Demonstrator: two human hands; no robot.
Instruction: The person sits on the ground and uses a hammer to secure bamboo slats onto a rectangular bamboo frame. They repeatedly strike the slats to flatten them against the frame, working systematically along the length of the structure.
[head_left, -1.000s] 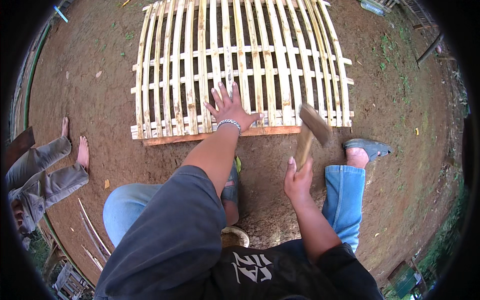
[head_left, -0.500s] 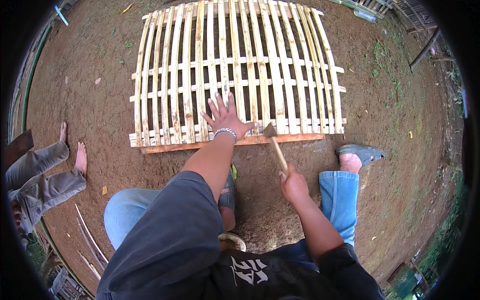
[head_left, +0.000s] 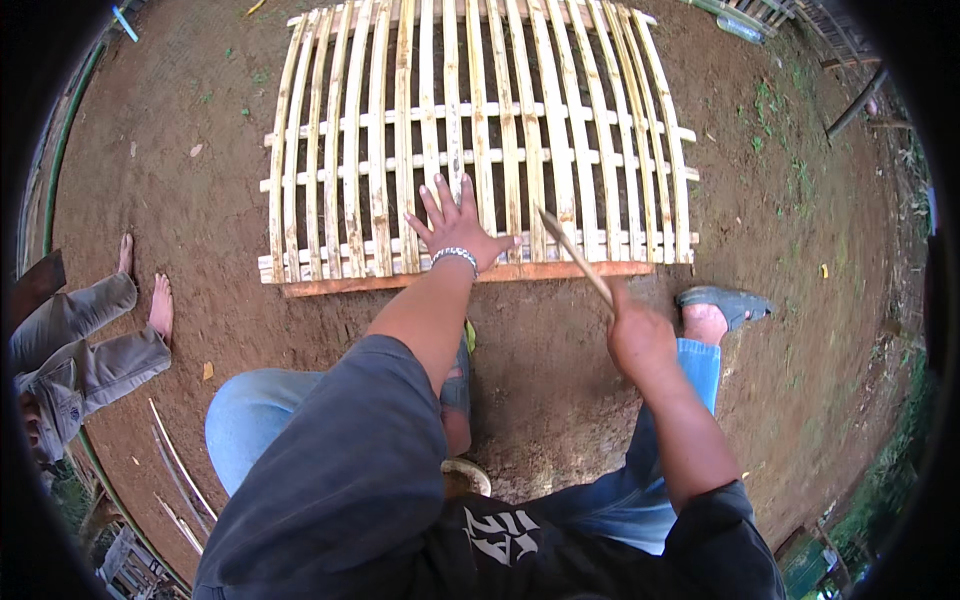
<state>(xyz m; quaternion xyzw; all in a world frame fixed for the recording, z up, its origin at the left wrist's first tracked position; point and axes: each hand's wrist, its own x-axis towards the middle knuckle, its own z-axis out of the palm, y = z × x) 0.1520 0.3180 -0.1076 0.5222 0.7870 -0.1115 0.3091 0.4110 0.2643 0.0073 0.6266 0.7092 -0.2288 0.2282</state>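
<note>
Hammer [head_left: 570, 250] swung onto slats, right hand [head_left: 638, 335] gripping (left hand [head_left: 458, 230] unmoved)

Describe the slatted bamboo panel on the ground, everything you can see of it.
The bamboo panel lies flat on bare brown dirt in front of the person. It is a lattice of many long pale yellow split strips running away from the viewer, crossed by three thinner strips. Gaps between the slats show the soil. An orange-brown wooden batten edges its near side. The left hand presses on it, fingers spread, near that edge. The right hand holds a wooden handle whose far end reaches over the panel.
</note>
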